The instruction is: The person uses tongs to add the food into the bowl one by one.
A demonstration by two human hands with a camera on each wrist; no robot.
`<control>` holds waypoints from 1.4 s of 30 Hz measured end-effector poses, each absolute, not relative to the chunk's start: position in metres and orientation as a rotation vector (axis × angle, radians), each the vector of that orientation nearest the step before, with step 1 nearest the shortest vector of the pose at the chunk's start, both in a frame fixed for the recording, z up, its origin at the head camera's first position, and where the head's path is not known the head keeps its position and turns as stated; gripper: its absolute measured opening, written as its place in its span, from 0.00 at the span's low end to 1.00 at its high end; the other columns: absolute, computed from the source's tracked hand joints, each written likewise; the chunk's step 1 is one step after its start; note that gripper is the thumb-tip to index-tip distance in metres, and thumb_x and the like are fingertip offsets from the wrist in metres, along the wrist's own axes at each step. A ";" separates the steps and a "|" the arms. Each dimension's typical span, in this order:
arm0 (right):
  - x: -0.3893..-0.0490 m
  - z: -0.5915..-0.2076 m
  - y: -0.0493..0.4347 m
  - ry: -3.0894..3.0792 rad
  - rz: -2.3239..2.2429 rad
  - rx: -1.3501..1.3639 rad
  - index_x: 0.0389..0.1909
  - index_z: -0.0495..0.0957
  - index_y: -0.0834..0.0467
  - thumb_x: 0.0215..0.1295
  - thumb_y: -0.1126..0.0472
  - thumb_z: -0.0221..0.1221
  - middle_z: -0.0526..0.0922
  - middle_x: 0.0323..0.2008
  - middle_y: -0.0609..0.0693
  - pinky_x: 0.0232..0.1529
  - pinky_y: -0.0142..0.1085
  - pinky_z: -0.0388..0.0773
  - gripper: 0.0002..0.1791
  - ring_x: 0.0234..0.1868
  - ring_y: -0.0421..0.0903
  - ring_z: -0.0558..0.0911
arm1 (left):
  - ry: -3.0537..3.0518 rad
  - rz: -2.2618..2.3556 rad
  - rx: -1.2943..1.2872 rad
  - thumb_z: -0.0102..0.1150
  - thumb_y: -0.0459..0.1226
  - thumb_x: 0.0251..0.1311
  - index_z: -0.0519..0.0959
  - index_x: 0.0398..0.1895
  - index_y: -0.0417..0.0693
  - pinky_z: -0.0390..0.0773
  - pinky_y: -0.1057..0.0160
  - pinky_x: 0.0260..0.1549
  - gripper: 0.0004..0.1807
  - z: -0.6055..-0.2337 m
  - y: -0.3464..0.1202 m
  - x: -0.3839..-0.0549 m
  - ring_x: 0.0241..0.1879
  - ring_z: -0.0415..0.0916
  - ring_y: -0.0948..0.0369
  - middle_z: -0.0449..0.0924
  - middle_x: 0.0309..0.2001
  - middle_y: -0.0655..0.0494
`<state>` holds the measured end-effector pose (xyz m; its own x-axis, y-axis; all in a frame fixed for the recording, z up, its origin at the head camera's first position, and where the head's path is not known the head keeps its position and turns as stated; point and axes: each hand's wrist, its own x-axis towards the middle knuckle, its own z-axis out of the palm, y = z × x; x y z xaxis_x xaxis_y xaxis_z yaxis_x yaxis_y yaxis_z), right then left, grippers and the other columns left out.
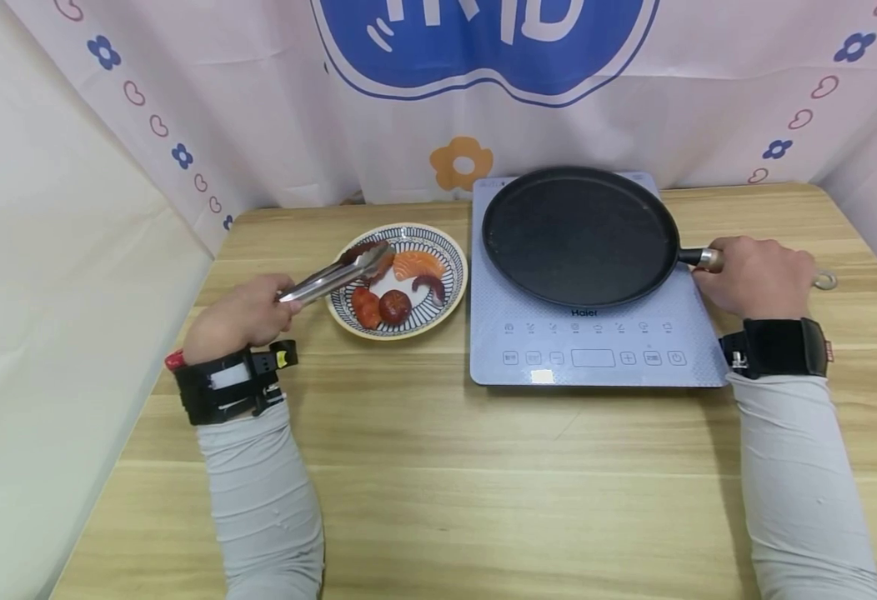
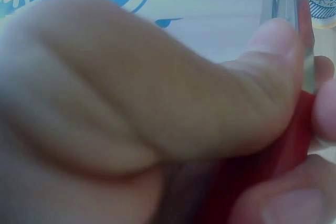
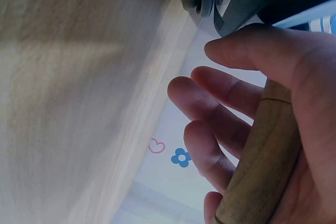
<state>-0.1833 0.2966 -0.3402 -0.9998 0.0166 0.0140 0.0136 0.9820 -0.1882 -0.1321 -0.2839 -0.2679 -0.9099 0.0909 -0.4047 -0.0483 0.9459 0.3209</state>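
Note:
My left hand (image 1: 238, 315) grips metal tongs (image 1: 328, 282), their tips over a patterned plate (image 1: 449, 254). The tong tips lie at a dark reddish-brown food piece (image 1: 359, 250); whether they clamp it I cannot tell. Also on the plate are an orange striped salmon slice (image 1: 418, 265), a round dark red piece (image 1: 395, 308), a red piece (image 1: 364, 307) and a curved purple piece (image 1: 431, 287). In the left wrist view, the thumb (image 2: 273, 51) presses along the tongs. My right hand (image 1: 757, 275) holds the wooden handle (image 3: 268, 145) of a black flat pan (image 1: 581, 237), fingers curled round it.
Under the pan is a light-coloured induction cooker (image 1: 596, 367) with a row of touch buttons at its front. Both stand on a wooden table (image 1: 528, 492). A white curtain (image 1: 273, 133) with a blue print hangs along the table's back edge.

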 end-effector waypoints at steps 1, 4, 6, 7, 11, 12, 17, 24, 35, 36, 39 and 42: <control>-0.183 -0.340 0.297 -3.113 0.295 -0.024 0.34 0.81 0.59 0.67 0.52 0.63 0.81 0.23 0.59 0.31 0.61 0.68 0.13 0.30 0.66 0.79 | 2.678 0.460 0.035 0.49 0.36 0.79 0.75 0.55 0.34 0.71 0.60 0.29 0.14 -0.268 -0.284 -0.132 0.31 0.74 0.54 0.82 0.34 0.44; -0.183 -0.341 0.297 -3.110 0.294 -0.020 0.33 0.81 0.59 0.67 0.52 0.63 0.80 0.22 0.58 0.31 0.60 0.68 0.13 0.29 0.65 0.79 | 2.675 0.463 0.041 0.49 0.36 0.79 0.75 0.54 0.33 0.71 0.60 0.29 0.14 -0.269 -0.285 -0.132 0.31 0.73 0.55 0.83 0.35 0.44; -0.183 -0.341 0.297 -3.109 0.294 -0.019 0.31 0.80 0.58 0.67 0.52 0.63 0.79 0.22 0.57 0.30 0.60 0.67 0.13 0.29 0.65 0.78 | 2.662 0.482 0.039 0.49 0.36 0.78 0.75 0.54 0.34 0.71 0.61 0.29 0.13 -0.270 -0.285 -0.133 0.29 0.72 0.56 0.83 0.34 0.45; -0.183 -0.341 0.297 -3.108 0.295 -0.019 0.31 0.80 0.58 0.67 0.52 0.63 0.79 0.22 0.57 0.30 0.59 0.67 0.13 0.29 0.64 0.78 | 2.654 0.494 0.036 0.49 0.36 0.78 0.75 0.54 0.34 0.71 0.61 0.28 0.13 -0.271 -0.285 -0.134 0.28 0.71 0.57 0.83 0.33 0.46; -0.182 -0.341 0.297 -3.108 0.299 -0.023 0.31 0.80 0.58 0.67 0.52 0.63 0.80 0.22 0.58 0.30 0.59 0.67 0.13 0.29 0.65 0.78 | 2.624 0.529 0.023 0.47 0.35 0.79 0.74 0.55 0.34 0.71 0.61 0.28 0.13 -0.273 -0.285 -0.136 0.25 0.70 0.60 0.82 0.32 0.49; -0.182 -0.340 0.297 -3.109 0.300 -0.025 0.31 0.80 0.58 0.67 0.52 0.63 0.80 0.22 0.58 0.30 0.59 0.67 0.13 0.29 0.65 0.78 | 2.622 0.531 0.020 0.47 0.35 0.80 0.74 0.56 0.34 0.71 0.61 0.28 0.13 -0.273 -0.285 -0.136 0.25 0.70 0.60 0.82 0.32 0.49; -0.183 -0.340 0.297 -3.108 0.301 -0.028 0.31 0.80 0.58 0.67 0.52 0.64 0.80 0.22 0.58 0.30 0.59 0.67 0.13 0.29 0.65 0.78 | 2.643 0.508 0.025 0.47 0.36 0.80 0.75 0.56 0.33 0.72 0.61 0.29 0.14 -0.273 -0.284 -0.137 0.28 0.71 0.58 0.81 0.34 0.47; -0.185 -0.340 0.297 -3.104 0.311 -0.023 0.35 0.82 0.60 0.66 0.52 0.65 0.82 0.23 0.59 0.32 0.61 0.67 0.13 0.30 0.66 0.80 | 2.633 0.533 0.019 0.45 0.36 0.81 0.75 0.57 0.32 0.73 0.60 0.28 0.15 -0.275 -0.285 -0.139 0.27 0.72 0.59 0.80 0.33 0.46; -0.184 -0.341 0.296 -3.115 0.295 -0.026 0.29 0.79 0.58 0.67 0.52 0.63 0.79 0.22 0.57 0.31 0.59 0.67 0.14 0.29 0.64 0.78 | 2.624 0.555 0.020 0.43 0.36 0.82 0.75 0.54 0.33 0.72 0.61 0.28 0.14 -0.278 -0.286 -0.140 0.26 0.71 0.60 0.83 0.34 0.46; -0.184 -0.341 0.296 -3.116 0.294 -0.025 0.29 0.78 0.58 0.67 0.52 0.63 0.79 0.22 0.57 0.31 0.59 0.67 0.14 0.29 0.64 0.78 | 2.630 0.550 0.028 0.43 0.36 0.81 0.75 0.54 0.33 0.72 0.61 0.28 0.14 -0.278 -0.286 -0.140 0.27 0.71 0.59 0.83 0.35 0.46; -0.183 -0.341 0.297 -3.118 0.293 -0.022 0.28 0.77 0.57 0.68 0.52 0.62 0.78 0.22 0.57 0.32 0.60 0.67 0.14 0.29 0.64 0.78 | 2.659 0.528 0.060 0.45 0.35 0.80 0.76 0.52 0.33 0.72 0.60 0.29 0.14 -0.279 -0.286 -0.140 0.29 0.71 0.56 0.80 0.35 0.45; -0.183 -0.341 0.297 -3.117 0.292 -0.020 0.28 0.77 0.57 0.68 0.52 0.62 0.78 0.22 0.57 0.32 0.61 0.67 0.14 0.29 0.65 0.78 | 2.685 0.510 0.092 0.46 0.34 0.78 0.77 0.51 0.33 0.71 0.59 0.30 0.13 -0.280 -0.286 -0.140 0.32 0.71 0.53 0.78 0.35 0.43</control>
<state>-0.1833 0.2972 -0.3412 -0.9999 0.0139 0.0097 0.0118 0.9825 -0.1857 -0.1402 -0.2859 -0.2796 -0.9161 0.1369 -0.3768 -0.0109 0.9310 0.3648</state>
